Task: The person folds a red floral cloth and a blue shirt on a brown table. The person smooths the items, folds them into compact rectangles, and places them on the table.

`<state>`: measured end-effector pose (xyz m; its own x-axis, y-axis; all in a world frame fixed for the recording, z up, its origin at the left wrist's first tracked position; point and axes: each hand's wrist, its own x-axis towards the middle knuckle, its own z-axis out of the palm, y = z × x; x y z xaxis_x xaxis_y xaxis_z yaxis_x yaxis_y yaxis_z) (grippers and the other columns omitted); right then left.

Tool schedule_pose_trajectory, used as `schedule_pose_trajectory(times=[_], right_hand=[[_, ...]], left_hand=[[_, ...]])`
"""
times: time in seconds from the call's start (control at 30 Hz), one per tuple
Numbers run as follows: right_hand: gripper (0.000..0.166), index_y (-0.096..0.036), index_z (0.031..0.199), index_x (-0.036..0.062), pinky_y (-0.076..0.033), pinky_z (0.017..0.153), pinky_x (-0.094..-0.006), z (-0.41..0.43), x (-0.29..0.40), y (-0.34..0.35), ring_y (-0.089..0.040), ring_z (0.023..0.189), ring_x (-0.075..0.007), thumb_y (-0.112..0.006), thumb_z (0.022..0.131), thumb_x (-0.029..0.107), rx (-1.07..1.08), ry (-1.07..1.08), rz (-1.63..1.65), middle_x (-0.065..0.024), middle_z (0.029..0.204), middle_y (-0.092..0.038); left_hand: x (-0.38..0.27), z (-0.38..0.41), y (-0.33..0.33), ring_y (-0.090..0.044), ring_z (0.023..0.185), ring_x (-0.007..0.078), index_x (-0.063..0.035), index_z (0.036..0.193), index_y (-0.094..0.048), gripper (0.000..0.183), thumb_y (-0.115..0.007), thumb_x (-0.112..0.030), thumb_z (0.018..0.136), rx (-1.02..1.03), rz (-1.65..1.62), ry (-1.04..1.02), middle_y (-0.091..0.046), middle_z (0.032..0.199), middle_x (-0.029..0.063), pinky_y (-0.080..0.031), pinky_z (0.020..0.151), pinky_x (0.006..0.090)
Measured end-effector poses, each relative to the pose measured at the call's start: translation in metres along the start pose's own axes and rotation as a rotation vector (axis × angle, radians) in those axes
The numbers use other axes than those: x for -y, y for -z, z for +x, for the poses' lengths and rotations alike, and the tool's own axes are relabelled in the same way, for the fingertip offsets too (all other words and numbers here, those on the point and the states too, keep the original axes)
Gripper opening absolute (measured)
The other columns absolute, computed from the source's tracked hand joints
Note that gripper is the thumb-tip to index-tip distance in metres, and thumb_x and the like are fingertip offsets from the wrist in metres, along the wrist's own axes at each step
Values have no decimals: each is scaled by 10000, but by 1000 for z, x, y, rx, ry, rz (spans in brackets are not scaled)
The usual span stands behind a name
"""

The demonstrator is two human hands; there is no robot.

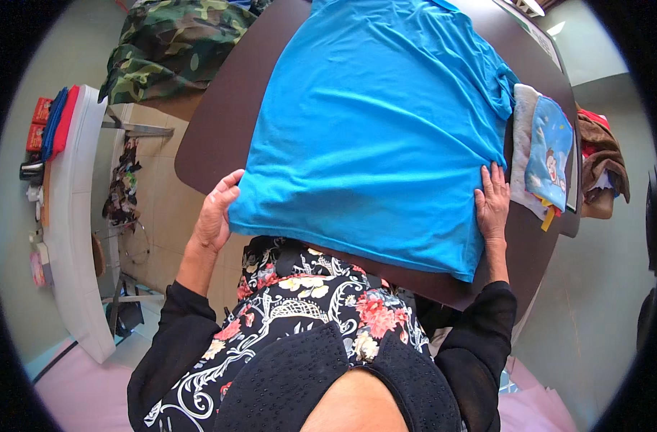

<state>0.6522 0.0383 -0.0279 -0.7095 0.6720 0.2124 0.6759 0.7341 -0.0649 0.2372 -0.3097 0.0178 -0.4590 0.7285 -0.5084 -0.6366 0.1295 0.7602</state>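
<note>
A bright blue T-shirt (371,135) is spread over the dark brown tabletop (212,143), its hem towards me and its upper part reaching the top of the view. Creases run across the cloth, mostly on the right half. At the hem's left corner, my left hand (216,208) grips the shirt's side edge, where the cloth hangs past the table. My right hand (491,202) lies flat on the right side edge, fingers stretched out and pointing away from me. A sleeve (504,92) is bunched at the far right.
Right of the shirt lie folded cloths, one light blue with a cartoon print (549,151). Brown and red fabrics (603,156) are heaped beyond the table's right side. Camouflage cloth (171,51) covers something at the upper left. A white ledge (72,216) at left holds red boxes and folded cloths.
</note>
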Motion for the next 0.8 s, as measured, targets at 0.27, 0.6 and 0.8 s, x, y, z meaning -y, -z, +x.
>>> schedule_pose_trajectory(times=[0.27,0.6,0.8], right_hand=[[467,-544,1264,92,-268,1064,-519,31,14,28,-402,1291,-309,-568,865,334,148,-168,0,-152,1375,-458],[639,-424,1371,105,-202,1053,-599,79,98,-29,-262,1366,-342,-523,867,484,-13,-210,-27,-161,1473,-305],[595,-423,1375,113,-210,1091,-508,132,88,-45,-243,1377,-328,-517,881,432,-34,35,104,-150,1488,-280]], left_hand=[[-8,-3,2,-614,812,99,49,1071,-615,351,-648,-224,853,98,514,74,-662,952,59,-504,767,249],[10,-14,-9,-586,703,74,20,914,-668,257,-633,-232,877,299,579,269,-650,803,6,-493,668,240],[22,-9,-14,-514,675,39,-10,854,-680,253,-651,-261,876,515,742,331,-602,765,-60,-443,626,224]])
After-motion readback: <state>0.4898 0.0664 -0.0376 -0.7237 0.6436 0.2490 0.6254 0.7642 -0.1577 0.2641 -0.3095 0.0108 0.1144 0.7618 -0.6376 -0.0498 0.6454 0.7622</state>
